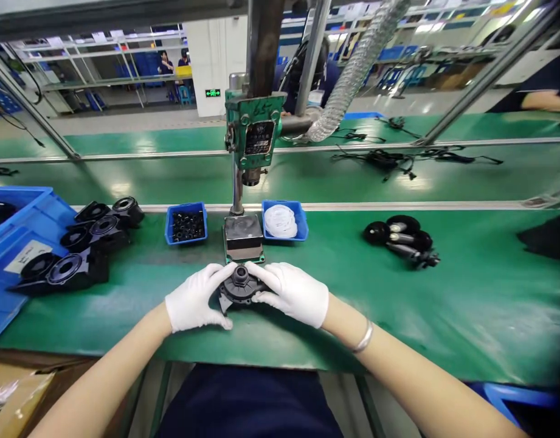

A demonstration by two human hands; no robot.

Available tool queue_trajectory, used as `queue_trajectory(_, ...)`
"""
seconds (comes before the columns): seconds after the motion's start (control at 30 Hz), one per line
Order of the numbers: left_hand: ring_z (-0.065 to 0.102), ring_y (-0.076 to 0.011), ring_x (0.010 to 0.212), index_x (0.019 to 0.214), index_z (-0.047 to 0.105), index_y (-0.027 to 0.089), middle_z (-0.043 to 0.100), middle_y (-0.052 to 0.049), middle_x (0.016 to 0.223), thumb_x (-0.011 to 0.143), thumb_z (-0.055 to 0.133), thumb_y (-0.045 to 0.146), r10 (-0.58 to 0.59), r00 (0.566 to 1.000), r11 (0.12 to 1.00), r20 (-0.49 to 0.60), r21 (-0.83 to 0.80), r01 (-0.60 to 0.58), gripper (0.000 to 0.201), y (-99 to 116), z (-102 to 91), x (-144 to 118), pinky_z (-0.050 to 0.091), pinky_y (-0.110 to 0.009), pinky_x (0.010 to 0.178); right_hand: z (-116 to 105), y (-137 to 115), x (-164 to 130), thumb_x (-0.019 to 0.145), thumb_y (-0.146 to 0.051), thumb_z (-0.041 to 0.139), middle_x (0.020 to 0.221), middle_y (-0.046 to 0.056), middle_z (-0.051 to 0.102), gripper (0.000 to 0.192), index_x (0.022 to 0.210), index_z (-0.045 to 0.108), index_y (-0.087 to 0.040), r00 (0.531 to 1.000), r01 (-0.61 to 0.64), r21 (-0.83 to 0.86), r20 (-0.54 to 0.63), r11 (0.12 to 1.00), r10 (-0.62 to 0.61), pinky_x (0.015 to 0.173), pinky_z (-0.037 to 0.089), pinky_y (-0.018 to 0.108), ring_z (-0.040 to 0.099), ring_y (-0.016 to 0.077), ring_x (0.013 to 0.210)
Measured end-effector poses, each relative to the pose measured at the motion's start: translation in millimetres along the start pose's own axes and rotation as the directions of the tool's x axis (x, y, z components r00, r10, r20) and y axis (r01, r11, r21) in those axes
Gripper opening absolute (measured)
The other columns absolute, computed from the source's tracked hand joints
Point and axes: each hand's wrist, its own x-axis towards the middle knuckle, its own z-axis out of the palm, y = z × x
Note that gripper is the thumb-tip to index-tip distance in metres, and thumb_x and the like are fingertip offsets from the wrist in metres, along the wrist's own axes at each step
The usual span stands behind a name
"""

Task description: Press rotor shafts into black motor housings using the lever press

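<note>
Head view: black part point(239, 287) half hidden between gloved hands point(198, 299).

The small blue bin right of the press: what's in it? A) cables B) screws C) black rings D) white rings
D: the right bin holds pale white rings, while the left bin beside the press holds the black ones.
</note>
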Motion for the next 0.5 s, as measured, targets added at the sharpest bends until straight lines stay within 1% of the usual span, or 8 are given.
queue_trajectory(0.07, 0.055, -0.0335, 0.114, 0.151, 0.021, 0.029, 0.05, -0.012, 0.128, 0.053, 0.09, 0.052, -0.038, 0.999, 0.998, -0.023, 0.042, 0.039, 0.122, -2.8, 6.9, 1.6, 0.048, -0.049, 0.098, 4.3, -2.2, -1.1, 0.1, -0.046, 0.041, 0.087, 0.012, 0.065, 0.057, 0.141, 0.039, -0.007, 1.0, -0.005, -0.029, -0.029, 1.0, 0.004, 0.067, 0.049, 0.039, 0.059, 0.0252, 0.075)
queue_trajectory(0.1, 0.057, -0.0326, 0.11, 0.151, 0.022, 0.03, 0.052, -0.011, 0.123, 0.051, 0.09, 0.054, -0.042, 0.999, 0.998, -0.034, 0.054, 0.044, 0.123, -4.4, 10.1, 2.0, 0.049, -0.048, 0.095, 6.6, -4.0, -1.7, 0.1, -0.046, 0.04, 0.085, 0.011, 0.064, 0.056, 0.141, 0.039, -0.007, 0.999, -0.008, -0.041, -0.046, 0.999, 0.006, 0.066, 0.049, 0.038, 0.058, 0.0251, 0.074)
queue_trajectory(0.23, 0.058, -0.0291, 0.101, 0.15, 0.023, 0.032, 0.053, -0.007, 0.114, 0.047, 0.09, 0.056, -0.025, 0.997, 0.996, -0.078, 0.085, 0.032, 0.125, -9.4, 15.0, -0.1, 0.051, -0.043, 0.087, 15.0, -11.3, -2.3, 0.102, -0.043, 0.035, 0.083, 0.009, 0.061, 0.053, 0.141, 0.038, -0.008, 0.994, -0.032, -0.065, -0.106, 0.997, 0.025, 0.065, 0.047, 0.038, 0.057, 0.0245, 0.072)
queue_trajectory(0.37, 0.059, -0.0285, 0.1, 0.15, 0.025, 0.032, 0.053, -0.007, 0.113, 0.047, 0.089, 0.058, -0.012, 0.998, 0.997, -0.057, 0.07, 0.016, 0.124, -15.1, 12.1, 4.2, 0.051, -0.042, 0.088, 17.0, -10.4, -6.3, 0.103, -0.04, 0.033, 0.081, 0.008, 0.06, 0.05, 0.142, 0.036, -0.009, 0.99, -0.07, -0.068, -0.128, 0.995, 0.061, 0.065, 0.048, 0.037, 0.056, 0.0236, 0.071)
queue_trajectory(0.43, 0.059, -0.0294, 0.1, 0.15, 0.028, 0.03, 0.054, -0.008, 0.113, 0.048, 0.088, 0.06, -0.042, 0.997, 0.996, -0.057, 0.071, 0.046, 0.122, -10.8, 10.3, 9.8, 0.051, -0.043, 0.088, 12.7, -9.4, -11.2, 0.103, -0.04, 0.031, 0.079, 0.008, 0.06, 0.051, 0.144, 0.034, -0.01, 0.991, -0.058, -0.039, -0.121, 0.998, 0.053, 0.063, 0.048, 0.037, 0.056, 0.0236, 0.069)
queue_trajectory(0.5, 0.06, -0.0308, 0.1, 0.149, 0.031, 0.028, 0.056, -0.009, 0.114, 0.05, 0.086, 0.062, -0.085, 0.994, 0.992, -0.076, 0.092, 0.091, 0.118, 4.6, 8.3, 11.9, 0.052, -0.043, 0.088, 7.8, -9.5, -10.9, 0.103, -0.039, 0.03, 0.083, 0.009, 0.062, 0.051, 0.147, 0.032, -0.014, 0.991, -0.032, 0.022, -0.126, 0.999, 0.035, 0.063, 0.05, 0.037, 0.059, 0.0238, 0.07)
